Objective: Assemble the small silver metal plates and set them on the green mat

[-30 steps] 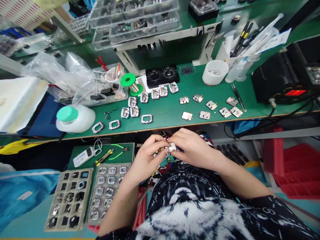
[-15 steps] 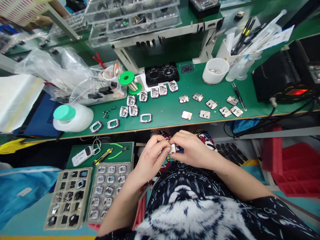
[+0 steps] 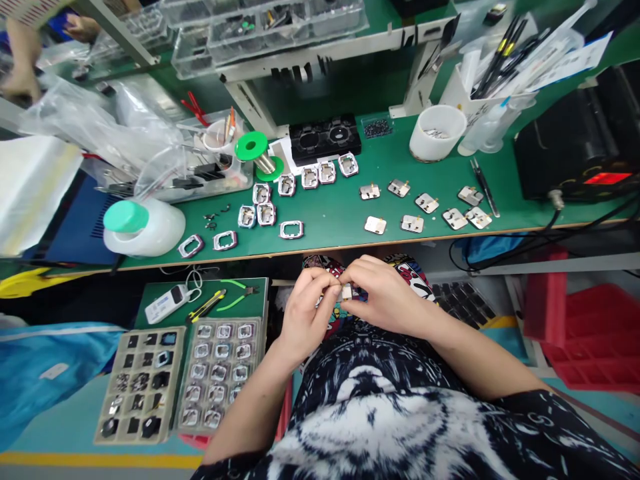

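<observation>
Over my lap, just off the bench's front edge, my two hands meet at a small whitish plate (image 3: 347, 292). Thumb and fingers of my right hand (image 3: 383, 293) grip the plate. My left hand (image 3: 309, 308) pinches at its left side with thumb and fingertips closed; what lies between those fingertips is too small to make out. On the bench ahead lie several similar white plates with small parts attached (image 3: 412, 223). Left of them stand several silver-purple watch frames (image 3: 291, 230), some with parts inside.
Tweezers (image 3: 484, 187) lie beside a black box with a red display (image 3: 575, 147). A white cup (image 3: 437, 133), a solder spool (image 3: 260, 155) and a green-capped bottle (image 3: 145, 227) stand on the bench. Lower left are compartment trays (image 3: 180, 380), cutters (image 3: 237, 295) and a knife. A co-worker's hand (image 3: 83, 28) shows top left.
The camera view has shifted slightly. My hands stay together around the small plate, which seems slightly turned. A co-worker's hands and forearm have come into view at the top left.
</observation>
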`<control>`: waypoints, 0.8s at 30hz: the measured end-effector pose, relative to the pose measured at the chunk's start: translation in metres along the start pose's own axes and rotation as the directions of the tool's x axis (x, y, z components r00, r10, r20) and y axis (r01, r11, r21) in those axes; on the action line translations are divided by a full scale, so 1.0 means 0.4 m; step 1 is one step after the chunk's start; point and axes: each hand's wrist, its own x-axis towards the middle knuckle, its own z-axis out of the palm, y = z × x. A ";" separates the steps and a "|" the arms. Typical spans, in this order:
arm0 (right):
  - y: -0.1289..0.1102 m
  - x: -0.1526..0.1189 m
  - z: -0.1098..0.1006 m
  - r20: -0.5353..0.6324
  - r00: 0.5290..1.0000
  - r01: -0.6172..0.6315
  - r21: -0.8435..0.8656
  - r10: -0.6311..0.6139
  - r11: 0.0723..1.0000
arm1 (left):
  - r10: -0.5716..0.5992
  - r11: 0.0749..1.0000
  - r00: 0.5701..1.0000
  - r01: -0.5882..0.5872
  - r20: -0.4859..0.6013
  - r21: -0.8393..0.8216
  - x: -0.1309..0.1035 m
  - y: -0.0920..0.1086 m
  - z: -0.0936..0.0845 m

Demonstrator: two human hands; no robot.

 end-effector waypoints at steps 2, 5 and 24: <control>0.000 -0.002 0.002 -0.015 1.000 -0.003 -0.003 0.003 1.000 | -0.021 1.000 0.999 0.021 -0.027 0.002 -0.002 0.001 0.005; -0.003 -0.004 0.002 -0.030 1.000 -0.004 -0.002 0.004 1.000 | -0.045 0.999 0.997 0.046 -0.070 0.006 -0.006 0.003 0.012; 0.002 -0.007 -0.001 -0.061 0.998 -0.007 -0.092 0.001 0.996 | -0.139 0.935 0.988 0.107 -0.073 -0.339 -0.007 -0.013 -0.003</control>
